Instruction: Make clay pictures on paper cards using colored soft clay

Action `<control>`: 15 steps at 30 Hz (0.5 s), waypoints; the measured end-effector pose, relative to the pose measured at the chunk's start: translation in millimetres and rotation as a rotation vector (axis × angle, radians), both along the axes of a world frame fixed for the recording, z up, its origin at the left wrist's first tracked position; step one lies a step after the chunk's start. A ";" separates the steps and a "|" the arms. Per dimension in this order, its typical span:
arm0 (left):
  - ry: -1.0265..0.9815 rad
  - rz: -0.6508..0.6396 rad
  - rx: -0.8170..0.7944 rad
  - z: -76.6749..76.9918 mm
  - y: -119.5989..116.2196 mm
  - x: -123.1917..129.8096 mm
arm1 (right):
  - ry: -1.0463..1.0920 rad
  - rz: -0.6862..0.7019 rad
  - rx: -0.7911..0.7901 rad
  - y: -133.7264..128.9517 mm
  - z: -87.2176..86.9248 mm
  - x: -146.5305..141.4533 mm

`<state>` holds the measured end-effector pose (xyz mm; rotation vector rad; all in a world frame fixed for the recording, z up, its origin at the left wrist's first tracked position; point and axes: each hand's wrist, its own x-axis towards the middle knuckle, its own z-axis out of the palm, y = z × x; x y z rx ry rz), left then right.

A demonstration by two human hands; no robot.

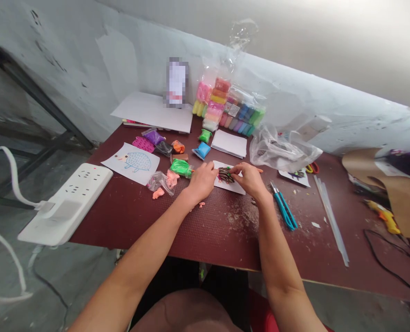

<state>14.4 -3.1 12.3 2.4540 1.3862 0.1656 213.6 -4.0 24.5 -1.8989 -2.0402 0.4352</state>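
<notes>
A small figure with dark, striped, seed-like pieces and bits of green and pink lies on a white card. My left hand is at the card's left side, fingers curled together against the figure's edge. From the right, my right hand reaches over the card with thumb and fingers pinched at the figure. What either pinch holds is too small to make out. A thin orange tip sticks out beside my right hand. Green clay in a wrapper and peach clay lie left of my left hand.
A hedgehog drawing and a power strip are on the left. Packs of coloured clay stand against the wall. To the right lie a teal cutter, clear glue sticks and a yellow glue gun. Crumbs litter the tabletop.
</notes>
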 end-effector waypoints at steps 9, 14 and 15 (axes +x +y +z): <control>-0.007 0.002 -0.001 -1.0 0.1 0.2 | -0.129 0.019 -0.036 5.1 -2.5 -4.0; 0.002 0.001 0.003 0.4 -0.2 0.2 | -0.133 0.057 -0.023 5.3 -4.4 -3.7; 0.003 0.002 0.005 0.4 -0.2 0.2 | -0.112 0.061 -0.010 4.9 -5.1 -2.9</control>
